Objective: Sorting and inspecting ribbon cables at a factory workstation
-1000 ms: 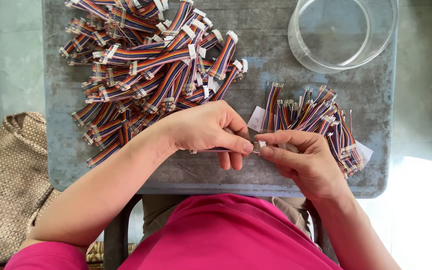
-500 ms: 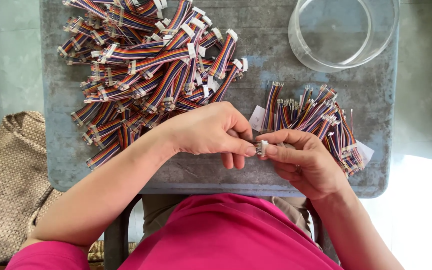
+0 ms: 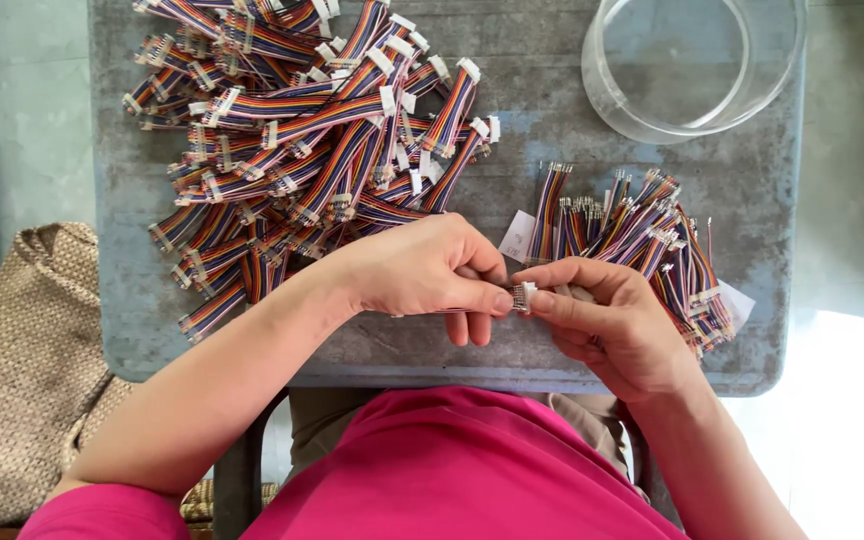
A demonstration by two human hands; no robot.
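Nearest of all is the person's pink top, and just beyond it, over the near edge of the grey table (image 3: 152,330), the two hands meet. The left hand (image 3: 417,270) is curled almost closed, thumb and forefinger pinched on a short ribbon cable whose length is hidden under the palm; I cannot tell its colours from here. The right hand (image 3: 607,325) is likewise nearly closed, its fingertips nipping the small white connector (image 3: 524,296) at the cable's end, which sits right between the two thumbs, above the table's near middle. To the near left, off the table, a woven tan bag (image 3: 27,380) rests on the floor. Just beyond the right hand lies a smaller bundle of cables (image 3: 642,240), striped in rainbow colours, with bare metal tips at their far ends. Two small white paper labels peep out from under it, one at its left edge near the left hand's knuckles (image 3: 518,235), one at its right near corner (image 3: 742,303); both look like plain rectangles. Farther off to the left spreads a big heap of cables (image 3: 302,140), the same rainbow stripes but each ended in a white connector. At the far right corner stands a clear round plastic tub (image 3: 692,60).
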